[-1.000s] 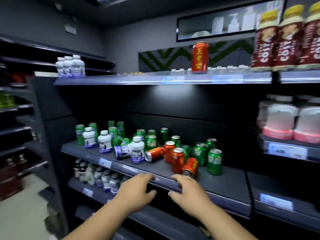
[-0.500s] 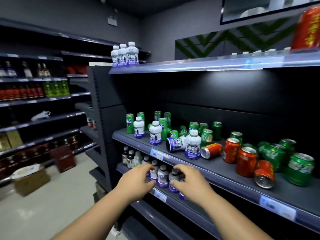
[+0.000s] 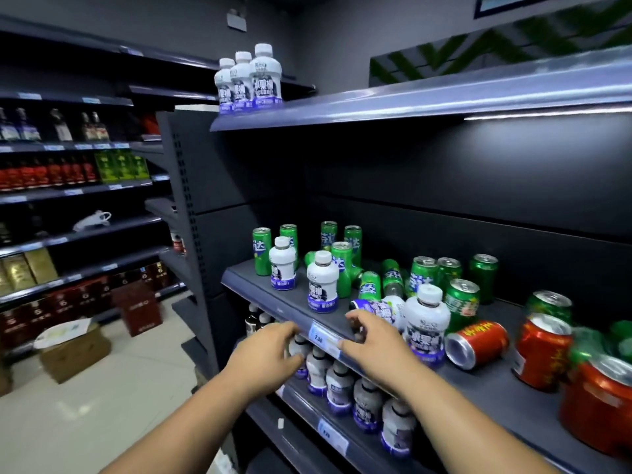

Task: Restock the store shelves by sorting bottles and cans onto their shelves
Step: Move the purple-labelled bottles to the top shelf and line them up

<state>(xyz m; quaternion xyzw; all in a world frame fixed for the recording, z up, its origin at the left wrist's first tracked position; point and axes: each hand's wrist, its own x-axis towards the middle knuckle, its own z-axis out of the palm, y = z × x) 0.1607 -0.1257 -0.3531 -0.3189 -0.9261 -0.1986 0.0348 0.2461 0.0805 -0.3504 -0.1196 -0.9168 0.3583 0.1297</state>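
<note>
Using the little blue price tag [image 3: 316, 338] on the front lip of the middle shelf [image 3: 253, 282] as the reference for everything here. The left hand [image 3: 270, 350] sits just left of the tag and a touch below it, fingers loosely curled with nothing in them. It's right in front of the row of white bottles [image 3: 338, 381] on the shelf under the tag, and I can't tell if it's actually touching a cap. The right hand [image 3: 371, 340] is just right of the tag, thumb down at the shelf lip, fingers bent and spread, not wrapped round anything. Its fingertips [image 3: 354, 318] are close to a tipped white bottle [image 3: 379, 307] lying on its side up and right of the tag. Whether they touch it, no idea, it's a bit blurry there. Just right of that one is an upright white bottle [image 3: 425, 326], and two more standing bottles [image 3: 322, 282] are above the tag, one slightly left. Farther back from the tag there's a messy bunch of green cans [image 3: 342, 265], some standing, some tipped over. Well right of the tag are the red cans [image 3: 542, 350], including a red can on its side [image 3: 477, 343] with its end facing out. Way above the tag, three white bottles [image 3: 265, 77] stand at the left end of the top shelf [image 3: 410, 100].
</note>
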